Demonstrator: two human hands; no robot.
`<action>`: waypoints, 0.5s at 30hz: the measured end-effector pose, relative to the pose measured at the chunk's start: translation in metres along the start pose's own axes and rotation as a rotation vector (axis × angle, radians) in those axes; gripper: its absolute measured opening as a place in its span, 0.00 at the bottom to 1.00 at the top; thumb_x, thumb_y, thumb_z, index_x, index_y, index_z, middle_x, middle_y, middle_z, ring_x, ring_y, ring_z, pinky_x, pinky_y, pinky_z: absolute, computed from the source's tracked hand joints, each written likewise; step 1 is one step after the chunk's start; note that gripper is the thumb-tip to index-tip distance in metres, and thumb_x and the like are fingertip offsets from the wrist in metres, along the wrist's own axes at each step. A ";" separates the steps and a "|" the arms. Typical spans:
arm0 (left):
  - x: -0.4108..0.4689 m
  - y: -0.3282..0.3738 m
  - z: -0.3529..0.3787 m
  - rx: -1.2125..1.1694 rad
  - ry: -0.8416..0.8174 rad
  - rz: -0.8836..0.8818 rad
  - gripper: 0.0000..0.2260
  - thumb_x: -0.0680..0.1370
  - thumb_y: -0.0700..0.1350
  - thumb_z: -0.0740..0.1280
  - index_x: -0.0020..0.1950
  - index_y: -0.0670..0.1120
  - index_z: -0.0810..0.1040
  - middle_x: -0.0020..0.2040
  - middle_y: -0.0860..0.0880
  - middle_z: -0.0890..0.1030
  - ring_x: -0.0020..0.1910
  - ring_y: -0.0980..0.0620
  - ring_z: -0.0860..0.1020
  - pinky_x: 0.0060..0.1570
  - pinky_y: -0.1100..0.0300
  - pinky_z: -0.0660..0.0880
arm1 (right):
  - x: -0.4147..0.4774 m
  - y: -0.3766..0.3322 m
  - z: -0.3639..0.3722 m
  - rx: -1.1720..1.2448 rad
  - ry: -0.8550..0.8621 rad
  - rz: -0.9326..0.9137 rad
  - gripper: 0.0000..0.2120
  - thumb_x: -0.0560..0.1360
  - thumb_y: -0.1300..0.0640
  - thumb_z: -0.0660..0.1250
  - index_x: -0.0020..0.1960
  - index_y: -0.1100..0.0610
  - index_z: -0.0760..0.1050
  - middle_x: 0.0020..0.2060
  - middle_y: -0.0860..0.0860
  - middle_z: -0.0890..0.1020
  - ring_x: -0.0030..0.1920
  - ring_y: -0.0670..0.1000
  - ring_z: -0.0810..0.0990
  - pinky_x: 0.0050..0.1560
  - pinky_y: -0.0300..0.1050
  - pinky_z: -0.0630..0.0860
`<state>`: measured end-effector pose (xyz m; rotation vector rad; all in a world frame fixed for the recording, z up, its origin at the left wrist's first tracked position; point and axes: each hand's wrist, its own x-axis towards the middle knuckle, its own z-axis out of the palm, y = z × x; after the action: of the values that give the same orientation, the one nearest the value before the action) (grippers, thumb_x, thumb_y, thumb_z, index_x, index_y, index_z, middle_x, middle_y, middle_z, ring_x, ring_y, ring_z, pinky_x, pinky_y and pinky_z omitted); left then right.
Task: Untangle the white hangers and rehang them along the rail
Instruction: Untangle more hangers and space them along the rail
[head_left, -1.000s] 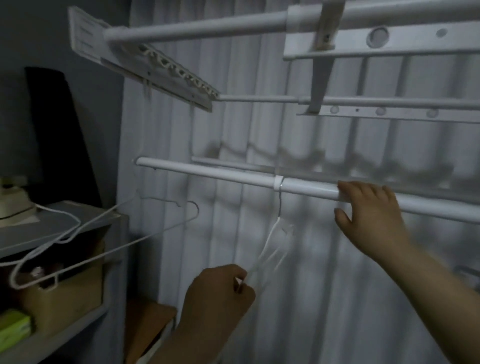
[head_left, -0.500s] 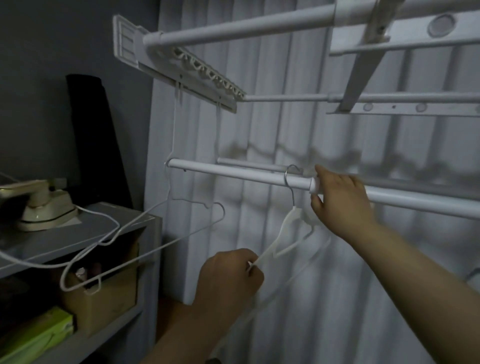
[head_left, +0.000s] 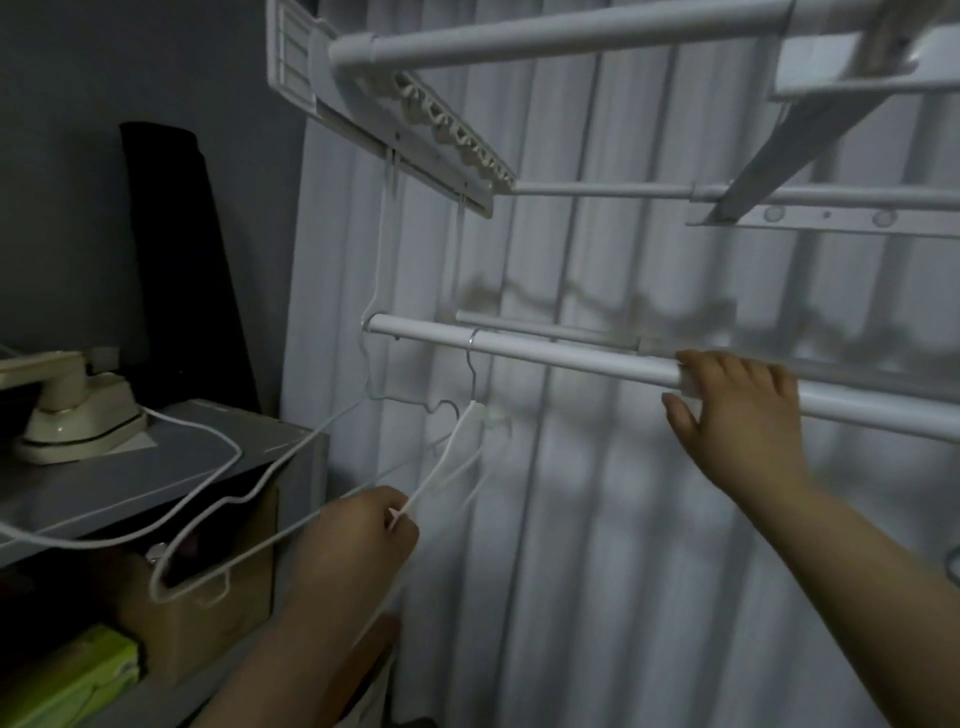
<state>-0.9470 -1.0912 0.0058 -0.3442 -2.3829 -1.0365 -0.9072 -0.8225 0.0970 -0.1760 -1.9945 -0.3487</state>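
Left hand (head_left: 358, 540) pinched white hanger (head_left: 442, 467) arm, its hook (head_left: 470, 364) over rail (head_left: 545, 354) between hands; right hand (head_left: 737, 410) clasped rail, probably steadying it.

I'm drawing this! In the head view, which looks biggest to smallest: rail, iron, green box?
Largest: rail.
Then iron and green box look about alike; the box is nearer and cut off, so I won't rank them.

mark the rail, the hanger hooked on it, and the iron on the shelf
rail (head_left: 545, 353): head view, bare stretch of the front tube.
hanger (head_left: 471, 413): head view, white neck just under its metal hook.
iron (head_left: 78, 410): head view, cream body.
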 end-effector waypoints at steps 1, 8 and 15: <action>0.003 -0.005 -0.002 0.008 0.019 -0.001 0.08 0.75 0.41 0.62 0.49 0.44 0.80 0.35 0.49 0.76 0.40 0.48 0.74 0.38 0.62 0.67 | 0.000 0.000 0.000 0.008 -0.010 0.025 0.23 0.66 0.49 0.55 0.48 0.64 0.78 0.39 0.63 0.82 0.37 0.64 0.81 0.47 0.51 0.59; 0.015 -0.027 -0.010 0.079 0.038 -0.025 0.09 0.75 0.42 0.62 0.51 0.44 0.80 0.48 0.43 0.83 0.51 0.43 0.78 0.42 0.59 0.69 | -0.004 0.003 -0.006 0.006 -0.001 0.084 0.23 0.66 0.50 0.54 0.48 0.65 0.78 0.38 0.65 0.82 0.37 0.65 0.80 0.48 0.51 0.58; 0.012 -0.028 -0.012 0.173 0.022 0.011 0.11 0.76 0.42 0.60 0.55 0.46 0.78 0.51 0.44 0.82 0.53 0.45 0.78 0.41 0.61 0.66 | -0.008 0.005 -0.015 0.002 -0.010 0.134 0.20 0.65 0.57 0.62 0.52 0.67 0.77 0.42 0.67 0.81 0.43 0.68 0.79 0.54 0.62 0.71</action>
<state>-0.9644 -1.1185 0.0027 -0.2812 -2.4267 -0.8178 -0.8895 -0.8222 0.0968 -0.3098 -1.9812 -0.2601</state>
